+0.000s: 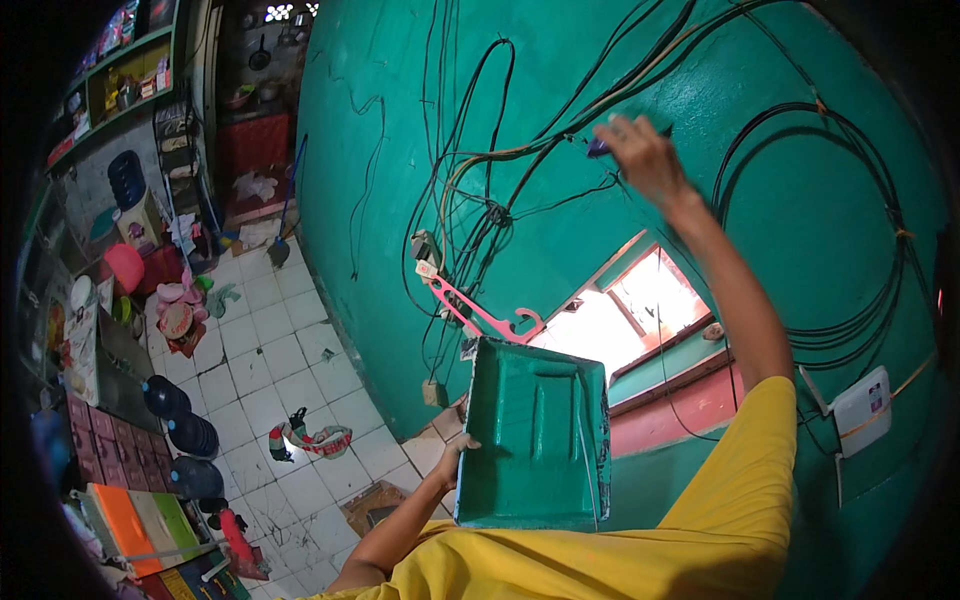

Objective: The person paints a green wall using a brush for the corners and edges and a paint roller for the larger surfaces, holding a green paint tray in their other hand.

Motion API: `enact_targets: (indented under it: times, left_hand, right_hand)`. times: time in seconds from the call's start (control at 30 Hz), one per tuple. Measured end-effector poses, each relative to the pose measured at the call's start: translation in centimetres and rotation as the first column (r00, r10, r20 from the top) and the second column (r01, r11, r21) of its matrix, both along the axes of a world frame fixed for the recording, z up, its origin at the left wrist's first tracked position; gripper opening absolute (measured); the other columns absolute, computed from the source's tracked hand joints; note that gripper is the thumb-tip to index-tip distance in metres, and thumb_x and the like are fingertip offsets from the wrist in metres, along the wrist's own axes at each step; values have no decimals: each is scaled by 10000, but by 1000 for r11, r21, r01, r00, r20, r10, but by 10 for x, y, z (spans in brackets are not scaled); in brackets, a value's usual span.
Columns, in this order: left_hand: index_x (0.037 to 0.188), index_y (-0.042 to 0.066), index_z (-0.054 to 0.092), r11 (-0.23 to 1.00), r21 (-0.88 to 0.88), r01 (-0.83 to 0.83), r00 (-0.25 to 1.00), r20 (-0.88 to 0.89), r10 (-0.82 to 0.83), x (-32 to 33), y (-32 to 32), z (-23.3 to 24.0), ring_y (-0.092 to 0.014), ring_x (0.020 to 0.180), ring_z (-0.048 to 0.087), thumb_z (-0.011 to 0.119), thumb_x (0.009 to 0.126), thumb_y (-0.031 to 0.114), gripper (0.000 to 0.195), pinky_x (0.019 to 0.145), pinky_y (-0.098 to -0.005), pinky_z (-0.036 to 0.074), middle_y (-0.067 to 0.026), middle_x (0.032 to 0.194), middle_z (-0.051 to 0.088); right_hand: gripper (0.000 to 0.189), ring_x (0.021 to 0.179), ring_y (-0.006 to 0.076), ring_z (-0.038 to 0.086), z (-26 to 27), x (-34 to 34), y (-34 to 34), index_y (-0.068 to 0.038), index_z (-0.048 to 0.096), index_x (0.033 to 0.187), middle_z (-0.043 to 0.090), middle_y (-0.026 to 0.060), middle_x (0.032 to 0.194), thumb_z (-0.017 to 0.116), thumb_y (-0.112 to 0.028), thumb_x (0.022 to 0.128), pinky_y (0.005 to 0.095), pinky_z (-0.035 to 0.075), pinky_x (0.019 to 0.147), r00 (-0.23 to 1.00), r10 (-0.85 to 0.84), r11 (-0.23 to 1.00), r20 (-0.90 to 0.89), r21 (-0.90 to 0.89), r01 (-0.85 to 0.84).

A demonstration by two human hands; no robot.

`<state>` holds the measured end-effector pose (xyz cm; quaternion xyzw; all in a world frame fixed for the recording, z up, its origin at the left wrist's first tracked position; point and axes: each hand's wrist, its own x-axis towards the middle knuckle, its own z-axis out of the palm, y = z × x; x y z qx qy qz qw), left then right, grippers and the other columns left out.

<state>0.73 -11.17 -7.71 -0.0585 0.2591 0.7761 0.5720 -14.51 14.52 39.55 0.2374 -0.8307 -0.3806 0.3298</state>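
My left hand point(454, 460) grips the left side of a paint tray point(555, 450), which I hold against my front. Green paint coats the inside of the tray, and a thin pale rod or strand point(587, 457) runs along its right side. Raised to the green wall point(600, 60), my right hand point(641, 157) holds a small tool with a purple handle point(598, 147), seemingly a paintbrush. Its dark tip point(666, 132) is mostly hidden behind my fingers. Black cables point(555, 135) cross the wall right beside that hand. A pink plastic hanger point(487, 319) shows just beyond the tray's far edge.
A coiled cable point(724, 169) and a white router point(862, 412) hang at the right. Power sockets point(424, 259) dangle among tangled wires. Below the tray is a window opening point(637, 307). On the tiled floor point(277, 352) lie a scarf point(322, 442), water jugs point(193, 433) and a broom point(279, 251).
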Motion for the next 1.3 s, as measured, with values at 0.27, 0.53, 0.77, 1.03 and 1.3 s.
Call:
enact_targets:
  times: [0.27, 0.53, 0.77, 1.03, 1.3]
  left_hand:
    - [957, 70, 564, 1000, -4, -5, 998, -60, 5, 2, -4, 16, -153, 752, 576, 566, 721, 240, 291, 677, -285, 505, -50, 867, 573]
    - [1061, 8, 552, 999, -21, 31, 999, -37, -32, -2, -11, 32, -202, 815, 593, 543, 729, 280, 429, 722, -323, 516, -114, 949, 598]
    - [1004, 30, 573, 998, -1, 55, 998, -27, -55, -2, -7, 21, -196, 776, 594, 560, 725, 293, 383, 725, -311, 505, -86, 915, 596]
    - [977, 41, 564, 998, -60, 18, 1000, 1, -18, 0, -14, 20, -190, 766, 586, 561, 721, 278, 348, 719, -313, 507, -81, 897, 581]
    - [914, 67, 541, 997, -81, -6, 1000, 14, 7, 2, -7, 12, -175, 762, 547, 584, 699, 270, 299, 696, -305, 491, -55, 850, 531]
  right_hand:
    - [446, 735, 403, 617, 58, 8, 2, 29, 637, 858, 627, 254, 781, 583, -414, 846, 462, 486, 656, 936, -349, 751, -49, -613, 247]
    - [183, 729, 191, 663, -6, 42, -49, -42, 650, 934, 675, 107, 816, 665, -187, 823, 332, 510, 634, 974, -76, 723, -213, -685, -93]
    - [260, 652, 294, 642, -161, 6, -8, -18, 636, 848, 639, 165, 737, 684, -268, 796, 376, 474, 561, 997, 3, 506, 78, -860, 66]
    - [158, 761, 223, 667, -105, -30, 0, -40, 662, 920, 673, 123, 834, 651, -173, 836, 337, 493, 627, 994, 88, 585, -65, -804, -105]
    - [244, 714, 189, 643, -81, -81, 49, -56, 678, 902, 683, 90, 810, 695, -276, 797, 315, 478, 632, 966, 219, 454, 140, -890, 26]
